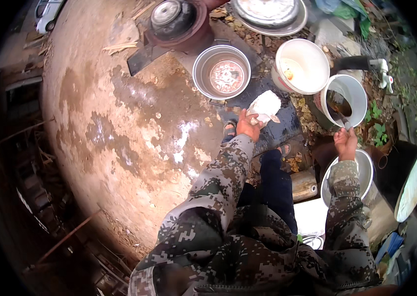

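My left hand [250, 126] is closed around the near edge of a white, lumpy thing [265, 104], perhaps a cloth or a bag; its kind is not plain. It is held above the dark wet ground, just right of a round metal pot [197, 74]. To the right, the fingers of my right hand [345, 144] are closed on the grey handle [347, 124] of a utensil. Its far end reaches into a white bucket [361, 93] with dark liquid [339, 104] inside, so its kind is hidden. A metal basin [366, 173] sits beneath my right forearm.
Another white bucket [315, 64] has something orange-yellow at its bottom. A brown stove [193, 29] bears a dark lidded pot [173, 20]. Beyond stands a wide metal basin with a lid [267, 11]. A tap [382, 73] rises at the right. Wet patches mark the dirt ground [139, 123].
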